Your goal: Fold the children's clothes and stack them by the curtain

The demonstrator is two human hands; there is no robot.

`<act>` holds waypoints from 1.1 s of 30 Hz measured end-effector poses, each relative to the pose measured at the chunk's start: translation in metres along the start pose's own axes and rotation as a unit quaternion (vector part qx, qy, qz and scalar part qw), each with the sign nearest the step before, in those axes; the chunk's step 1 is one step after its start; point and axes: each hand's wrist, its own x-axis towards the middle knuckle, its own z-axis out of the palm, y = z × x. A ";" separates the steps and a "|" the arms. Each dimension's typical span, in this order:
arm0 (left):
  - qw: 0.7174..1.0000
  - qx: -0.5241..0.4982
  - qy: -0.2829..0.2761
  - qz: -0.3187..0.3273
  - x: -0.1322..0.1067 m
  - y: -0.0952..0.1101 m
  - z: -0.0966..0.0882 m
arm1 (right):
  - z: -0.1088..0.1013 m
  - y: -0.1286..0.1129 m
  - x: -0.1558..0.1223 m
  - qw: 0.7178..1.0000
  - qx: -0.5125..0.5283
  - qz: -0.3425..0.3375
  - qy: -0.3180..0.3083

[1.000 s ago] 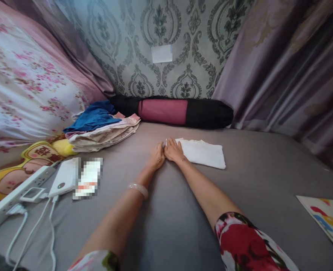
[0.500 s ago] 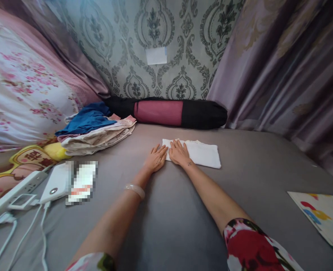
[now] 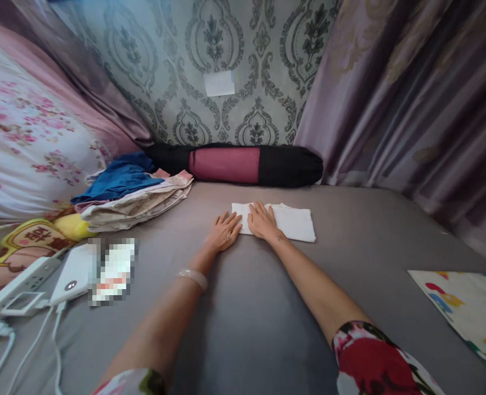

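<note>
A folded white cloth lies flat on the grey bed sheet, a bit of cream edge showing along its far side. My right hand rests on the cloth's left part, palm down with the fingers stretched out. My left hand lies open at the cloth's left end, fingertips at its edge and the palm on the sheet. Neither hand grips anything. What lies under the right palm is hidden.
At the back, a long black and maroon bag lies along the wall. Left of it sits a pile of folded clothes. Nearer are a power strip, a white power bank and cables. A colourful printed sheet lies right.
The whole view has shifted slightly, so most things sit further left. My right hand has slid a little rightward over the cloth; my left hand stays at its left end.
</note>
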 end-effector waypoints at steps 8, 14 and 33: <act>0.996 0.034 0.032 0.079 -0.001 0.000 0.001 | -0.004 0.026 -0.012 0.999 -0.022 0.024 0.002; 0.991 0.023 -0.018 0.127 0.000 -0.002 0.002 | 0.007 0.027 -0.011 0.999 -0.024 0.033 0.016; 0.993 0.005 -0.017 0.113 0.001 -0.006 0.007 | -0.010 0.066 -0.031 0.997 -0.017 0.071 0.010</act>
